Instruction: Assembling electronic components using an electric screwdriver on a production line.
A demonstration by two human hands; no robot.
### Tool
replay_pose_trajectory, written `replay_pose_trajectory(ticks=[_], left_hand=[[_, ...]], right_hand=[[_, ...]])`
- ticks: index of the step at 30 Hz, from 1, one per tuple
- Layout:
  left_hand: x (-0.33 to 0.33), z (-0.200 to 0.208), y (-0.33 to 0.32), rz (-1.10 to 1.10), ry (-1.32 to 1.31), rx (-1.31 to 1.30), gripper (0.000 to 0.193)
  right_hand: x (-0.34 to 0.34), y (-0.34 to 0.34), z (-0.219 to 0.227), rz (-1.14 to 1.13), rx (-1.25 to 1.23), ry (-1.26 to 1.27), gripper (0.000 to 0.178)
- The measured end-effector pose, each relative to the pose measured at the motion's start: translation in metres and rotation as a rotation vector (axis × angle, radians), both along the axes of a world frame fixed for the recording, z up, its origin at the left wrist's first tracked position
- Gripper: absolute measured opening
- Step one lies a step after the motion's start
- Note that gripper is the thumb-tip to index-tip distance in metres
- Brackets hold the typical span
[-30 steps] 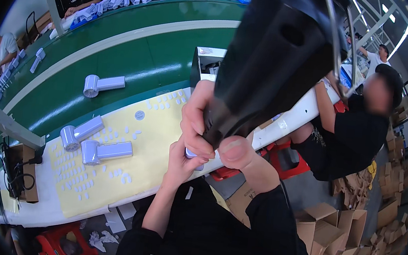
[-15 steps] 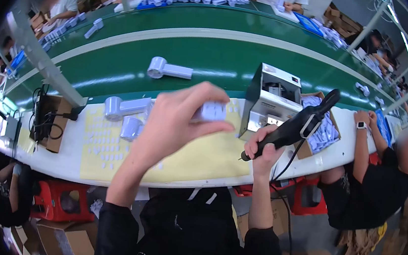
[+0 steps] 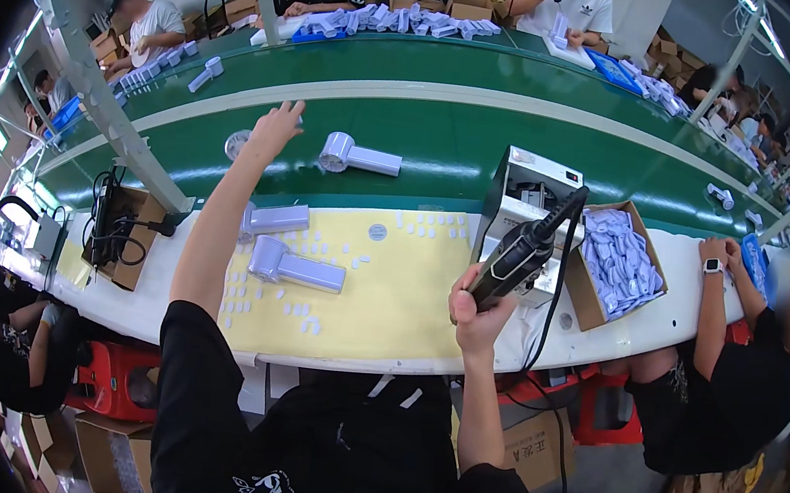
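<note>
My left hand (image 3: 275, 130) reaches out over the green belt, its fingers curled over a white round-headed device (image 3: 237, 144) with a handle. The round head shows left of the hand, while the handle is mostly hidden. A similar device (image 3: 361, 155) lies on the belt to the right. Two more, a nearer device (image 3: 297, 266) and a farther device (image 3: 279, 220), rest on the yellow sheet (image 3: 388, 313). In front of the metal box, my right hand (image 3: 480, 311) grips a black corded electric screwdriver (image 3: 519, 260), its cable end tilted up and away.
Small white pieces (image 3: 300, 311) dot the sheet. An open-topped metal box (image 3: 542, 180) stands beside a carton (image 3: 590, 310) of white parts. The screwdriver's cable (image 3: 558, 302) hangs over the table edge. A post (image 3: 115, 111) rises at left. Co-workers sit right and across the belt.
My left hand has swung left and away to the belt with the white device. My right hand has drawn slightly nearer with the screwdriver, its tip now turned down. The view has shifted.
</note>
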State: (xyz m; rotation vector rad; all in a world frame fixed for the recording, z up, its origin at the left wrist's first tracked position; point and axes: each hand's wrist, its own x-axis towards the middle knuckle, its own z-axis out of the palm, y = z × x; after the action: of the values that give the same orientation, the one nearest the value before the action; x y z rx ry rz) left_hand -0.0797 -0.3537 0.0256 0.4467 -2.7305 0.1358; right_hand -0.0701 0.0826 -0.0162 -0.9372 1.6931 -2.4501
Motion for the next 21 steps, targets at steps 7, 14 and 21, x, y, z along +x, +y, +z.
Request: replay_pose_trajectory(ticks=[7, 14, 21], left_hand=[[-0.033, 0.008, 0.073, -0.046, -0.235, -0.049, 0.054], [-0.062, -0.053, 0.141, -0.472, 0.02, -0.146, 0.057], [-0.072, -0.037, 0.137, -0.399, 0.005, -0.162, 0.052]], right_hand=[[-0.001, 0.002, 0.0, -0.025, 0.021, 0.026, 0.036], [-0.004, 0.006, -0.003, -0.049, 0.1, 0.05, 0.024], [-0.013, 0.065, 0.042, -0.346, 0.034, 0.035, 0.018]])
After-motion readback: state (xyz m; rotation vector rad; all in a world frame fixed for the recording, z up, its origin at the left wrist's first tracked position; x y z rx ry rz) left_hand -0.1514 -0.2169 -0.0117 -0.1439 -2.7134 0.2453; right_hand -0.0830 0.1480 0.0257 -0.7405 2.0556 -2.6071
